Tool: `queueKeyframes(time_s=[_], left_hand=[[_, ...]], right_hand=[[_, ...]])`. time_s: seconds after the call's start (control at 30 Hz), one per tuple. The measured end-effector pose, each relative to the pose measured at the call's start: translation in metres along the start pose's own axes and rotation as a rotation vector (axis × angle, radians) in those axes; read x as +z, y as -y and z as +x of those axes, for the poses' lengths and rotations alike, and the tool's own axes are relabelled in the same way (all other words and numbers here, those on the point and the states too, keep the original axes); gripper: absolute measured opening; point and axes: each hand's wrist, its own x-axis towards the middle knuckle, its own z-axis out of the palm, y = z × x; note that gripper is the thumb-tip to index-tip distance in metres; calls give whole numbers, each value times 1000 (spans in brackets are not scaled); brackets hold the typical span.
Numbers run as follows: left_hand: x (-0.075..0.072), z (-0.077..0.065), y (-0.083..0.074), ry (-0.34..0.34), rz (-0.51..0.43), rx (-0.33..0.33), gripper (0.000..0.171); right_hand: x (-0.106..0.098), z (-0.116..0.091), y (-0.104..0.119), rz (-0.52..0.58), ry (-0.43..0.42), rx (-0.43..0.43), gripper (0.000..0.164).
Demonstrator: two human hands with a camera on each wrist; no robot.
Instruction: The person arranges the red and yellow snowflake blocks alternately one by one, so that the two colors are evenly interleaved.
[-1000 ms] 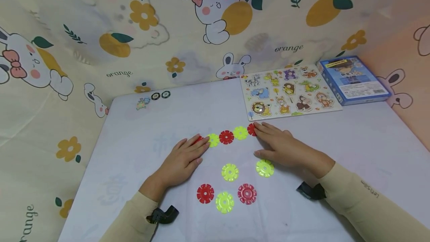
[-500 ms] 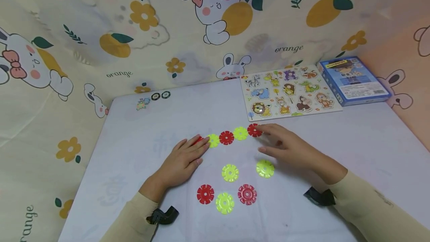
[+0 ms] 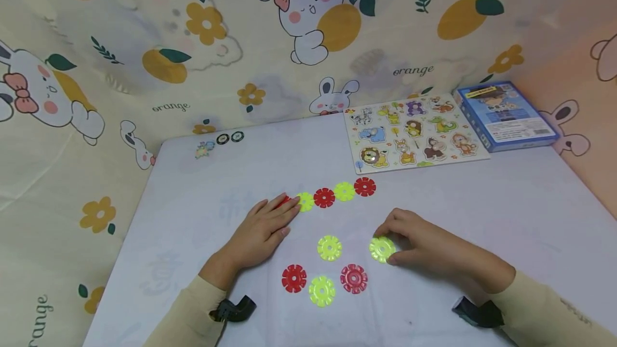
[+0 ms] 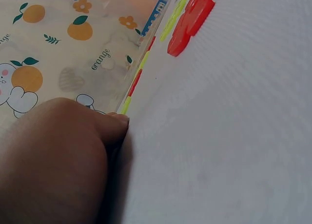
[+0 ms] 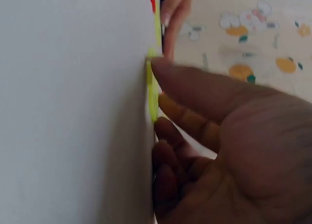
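My left hand (image 3: 262,231) lies flat, its fingertips resting on a red notched disc (image 3: 285,201) that they mostly hide. From there a slightly rising row runs right: a yellow-green disc (image 3: 306,202), a red one, another yellow-green one and a red disc (image 3: 365,187) at its end. At the right, my right hand (image 3: 418,240) pinches the rim of a yellow-green notched disc (image 3: 382,249) between thumb and fingers, also seen edge-on as a yellow-green disc (image 5: 152,87) in the right wrist view. The left wrist view shows the left thumb (image 4: 114,126) near the row.
Loose discs lie between the hands and nearer me: a yellow-green disc (image 3: 330,248), a red disc (image 3: 294,278), a yellow-green disc (image 3: 322,291) and a dark red disc (image 3: 354,279). Behind stand an animal puzzle board (image 3: 419,134) and a blue box (image 3: 506,117).
My right hand has left the red disc at the row's right end, moved down toward me and taken hold of the yellow-green disc. The left hand has stayed in place.
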Motion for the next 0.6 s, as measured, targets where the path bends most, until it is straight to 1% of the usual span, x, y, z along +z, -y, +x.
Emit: queueKeyframes(time_s=[0.03, 0.1, 0.17, 0.27, 0.37, 0.43, 0.6], left_hand=[[0, 0, 0, 0, -3, 0, 56], [0, -1, 0, 2, -6, -2, 56], [1, -1, 1, 2, -9, -3, 56], [2, -1, 1, 2, -6, -4, 56], [3, -1, 2, -2, 1, -2, 56], [3, -1, 2, -3, 6, -1, 56], [2, -1, 2, 1, -4, -3, 56]], right_hand=[[0, 0, 1, -18, 0, -8, 42], [0, 1, 2, -1, 5, 4, 41], [-3, 1, 1, 48, 3, 45, 39], [-11, 5, -4, 132, -35, 99, 33], [-20, 11, -14, 168, -106, 136, 28], [-27, 16, -23, 188, -159, 176, 28], [-39, 23, -37, 273, -304, 281, 44]])
